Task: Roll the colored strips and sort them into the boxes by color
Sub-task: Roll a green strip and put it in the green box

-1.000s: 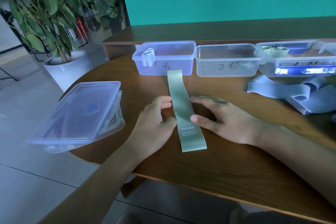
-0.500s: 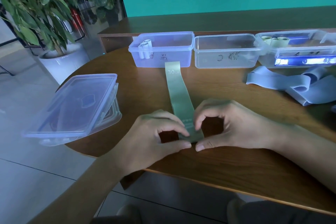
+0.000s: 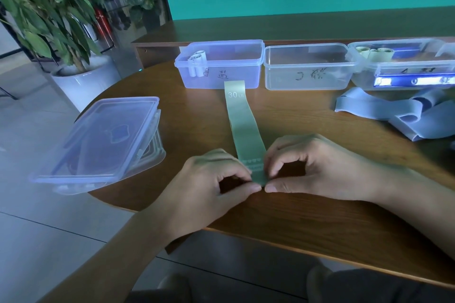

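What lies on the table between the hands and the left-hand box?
In the head view, only the green strip spans it, its near end pinched by the left hand and right hand, its far end reaching the left box.

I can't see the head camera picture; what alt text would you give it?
Two bare hands, left hand and right hand, pinch the near end of a pale green strip lying flat on a round wooden table. Behind it stand three clear boxes; stacked lids lie left, grey-blue strips right.
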The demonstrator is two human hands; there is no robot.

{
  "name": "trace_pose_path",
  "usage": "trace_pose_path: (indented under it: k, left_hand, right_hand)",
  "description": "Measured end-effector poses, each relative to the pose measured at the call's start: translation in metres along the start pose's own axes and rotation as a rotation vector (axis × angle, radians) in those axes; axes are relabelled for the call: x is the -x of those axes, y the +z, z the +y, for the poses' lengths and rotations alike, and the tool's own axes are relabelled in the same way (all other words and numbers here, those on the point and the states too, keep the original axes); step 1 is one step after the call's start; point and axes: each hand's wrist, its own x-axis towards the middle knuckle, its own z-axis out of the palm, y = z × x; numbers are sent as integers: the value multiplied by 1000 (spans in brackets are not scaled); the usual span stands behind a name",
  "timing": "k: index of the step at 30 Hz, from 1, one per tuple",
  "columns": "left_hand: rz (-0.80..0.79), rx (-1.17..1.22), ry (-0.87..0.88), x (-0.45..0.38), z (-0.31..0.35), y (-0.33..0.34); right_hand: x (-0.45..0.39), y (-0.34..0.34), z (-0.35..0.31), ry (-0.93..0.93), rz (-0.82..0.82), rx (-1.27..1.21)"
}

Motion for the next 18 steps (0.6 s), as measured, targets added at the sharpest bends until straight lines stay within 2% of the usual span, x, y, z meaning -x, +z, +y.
trace_pose_path:
  k: [6, 13, 18]
  left_hand:
    - [61, -95, 50, -7, -4, -1]
    - [35, -93, -65, -9, 1, 1]
    - [78, -67, -30, -11, -1, 1]
  right_hand:
    - [-3, 6, 12, 137, 33, -97]
    - [-5, 4, 13, 350, -2, -160]
    - [-6, 6, 11, 258, 7, -180]
